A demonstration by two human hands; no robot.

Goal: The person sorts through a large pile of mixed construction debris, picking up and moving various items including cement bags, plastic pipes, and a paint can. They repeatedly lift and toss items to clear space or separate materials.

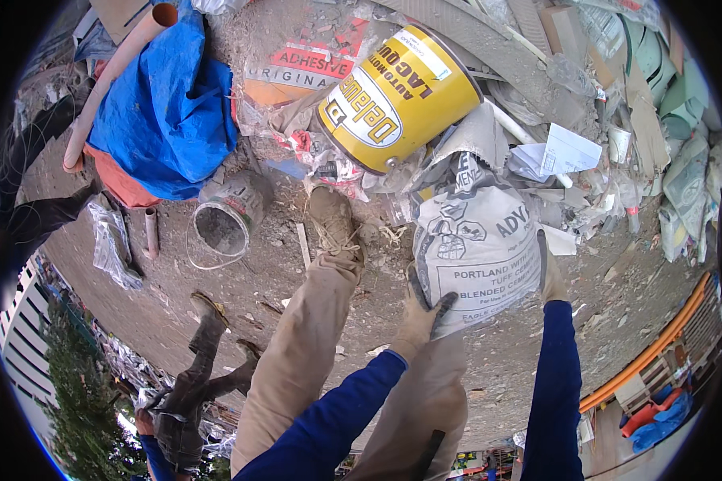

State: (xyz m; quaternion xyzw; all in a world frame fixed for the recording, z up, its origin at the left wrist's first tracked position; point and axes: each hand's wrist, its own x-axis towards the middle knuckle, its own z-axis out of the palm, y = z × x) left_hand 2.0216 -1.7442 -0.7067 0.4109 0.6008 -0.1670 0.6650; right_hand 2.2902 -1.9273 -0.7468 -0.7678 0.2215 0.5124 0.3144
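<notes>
A white cement bag (pixel 481 220) with dark print stands between my hands, in front of my legs. Its crumpled grey paper top leans toward the rubble. My left hand (pixel 423 315), in a light glove with dark fingers, grips the bag's near left side, thumb lying over the front. On the right side my right hand (pixel 552 276) presses against the bag, its fingers partly hidden behind the edge. Just beyond the bag, a large yellow lacquer drum (pixel 401 96) lies tilted against the debris. My left boot (pixel 334 220) is planted left of the bag.
A dirty bucket (pixel 233 220) with a wire handle lies left of my boot. Blue tarp (pixel 172 104) and an orange pipe (pixel 120 84) lie farther left. Rubble and scrap paper (pixel 565 152) crowd the far right. Other people's legs (pixel 208 337) show at left.
</notes>
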